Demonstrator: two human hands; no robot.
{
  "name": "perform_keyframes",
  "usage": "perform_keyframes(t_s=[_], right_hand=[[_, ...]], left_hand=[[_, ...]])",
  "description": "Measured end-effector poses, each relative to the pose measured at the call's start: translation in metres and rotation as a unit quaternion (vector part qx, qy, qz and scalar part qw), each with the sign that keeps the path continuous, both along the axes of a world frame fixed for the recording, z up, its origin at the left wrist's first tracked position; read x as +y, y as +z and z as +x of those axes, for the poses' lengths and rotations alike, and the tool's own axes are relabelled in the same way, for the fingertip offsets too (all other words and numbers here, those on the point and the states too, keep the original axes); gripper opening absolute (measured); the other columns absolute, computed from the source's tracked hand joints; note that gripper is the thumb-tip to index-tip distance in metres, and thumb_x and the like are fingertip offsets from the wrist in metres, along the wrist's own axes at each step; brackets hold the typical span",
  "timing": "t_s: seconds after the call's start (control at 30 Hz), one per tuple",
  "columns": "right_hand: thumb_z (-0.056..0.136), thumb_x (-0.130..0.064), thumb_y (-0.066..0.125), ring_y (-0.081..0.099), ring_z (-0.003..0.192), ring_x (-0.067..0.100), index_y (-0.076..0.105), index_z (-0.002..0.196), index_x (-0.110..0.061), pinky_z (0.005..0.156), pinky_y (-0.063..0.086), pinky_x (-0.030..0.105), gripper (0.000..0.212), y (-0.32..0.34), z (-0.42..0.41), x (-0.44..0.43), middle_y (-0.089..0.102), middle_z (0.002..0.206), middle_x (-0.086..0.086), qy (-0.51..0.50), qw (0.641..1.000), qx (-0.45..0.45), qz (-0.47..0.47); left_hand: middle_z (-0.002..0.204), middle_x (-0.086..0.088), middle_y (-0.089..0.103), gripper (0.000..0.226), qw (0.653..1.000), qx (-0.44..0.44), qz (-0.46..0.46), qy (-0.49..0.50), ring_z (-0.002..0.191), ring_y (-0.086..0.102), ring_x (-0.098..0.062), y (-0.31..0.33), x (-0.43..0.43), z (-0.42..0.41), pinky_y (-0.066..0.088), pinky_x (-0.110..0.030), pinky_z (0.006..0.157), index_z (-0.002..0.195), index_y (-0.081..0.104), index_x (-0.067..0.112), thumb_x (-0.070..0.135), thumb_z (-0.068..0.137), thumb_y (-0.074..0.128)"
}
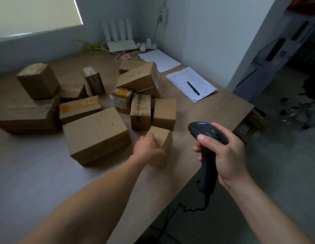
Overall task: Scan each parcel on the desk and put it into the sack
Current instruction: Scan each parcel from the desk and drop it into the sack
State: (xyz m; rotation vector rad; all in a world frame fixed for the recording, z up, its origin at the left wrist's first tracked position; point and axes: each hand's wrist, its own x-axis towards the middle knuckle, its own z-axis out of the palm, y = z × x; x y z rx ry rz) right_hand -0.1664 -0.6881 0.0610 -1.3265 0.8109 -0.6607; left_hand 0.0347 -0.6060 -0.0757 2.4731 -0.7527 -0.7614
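Note:
Several brown cardboard parcels lie on the wooden desk (214,110). My left hand (147,148) grips a small plain parcel (162,136) near the desk's front edge; its fingers wrap round the box's near side. My right hand (225,152) holds a black corded barcode scanner (206,155) by its handle, just right of that parcel, with the scanner head tilted toward the desk. A large box (96,134) sits to the left of the small parcel. No sack is in view.
Papers with a black pen (193,88) lie at the desk's right side. A white router (121,44), power strip and cables sit at the back corner. A box (248,127) shows beyond the desk's right edge; a chair base (297,111) stands on the floor.

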Motion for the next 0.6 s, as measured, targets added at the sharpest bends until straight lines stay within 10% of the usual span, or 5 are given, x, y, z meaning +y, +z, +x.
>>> perform_keyframes(t_s=[0.1,0.4,0.6], right_hand=[[0.067,-0.024,0.079,0.072,0.072,0.028,0.070,0.115,-0.019,0.057,0.052,0.035,0.049,-0.001,-0.003,0.003,0.075,0.083,0.008,-0.011,1.000,-0.003,0.003],[0.067,-0.024,0.078,0.072,0.072,0.029,0.072,0.109,-0.020,0.056,0.052,0.034,0.043,0.004,-0.003,0.016,0.075,0.082,0.007,0.002,1.000,-0.011,-0.008],[0.068,-0.022,0.079,0.072,0.073,0.030,0.076,0.094,-0.032,0.058,0.053,0.038,0.028,0.008,-0.010,0.024,0.075,0.083,0.009,0.006,1.000,-0.021,-0.017]], left_hand=[[0.104,-0.002,0.063,0.041,0.992,0.086,-0.042,0.082,0.094,0.067,-0.020,0.009,0.007,0.012,0.062,-0.040,0.082,0.123,0.057,0.017,0.033,0.088,0.071],[0.114,-0.002,0.057,0.066,0.994,-0.098,0.043,-0.036,0.097,0.062,-0.020,0.007,0.013,0.002,0.061,-0.040,0.078,0.126,0.052,0.025,0.056,0.074,0.080],[0.111,-0.004,0.057,0.053,0.992,-0.100,0.063,-0.047,0.094,0.062,-0.021,0.011,0.017,-0.001,0.061,-0.039,0.078,0.128,0.048,0.023,0.027,0.083,0.077]])
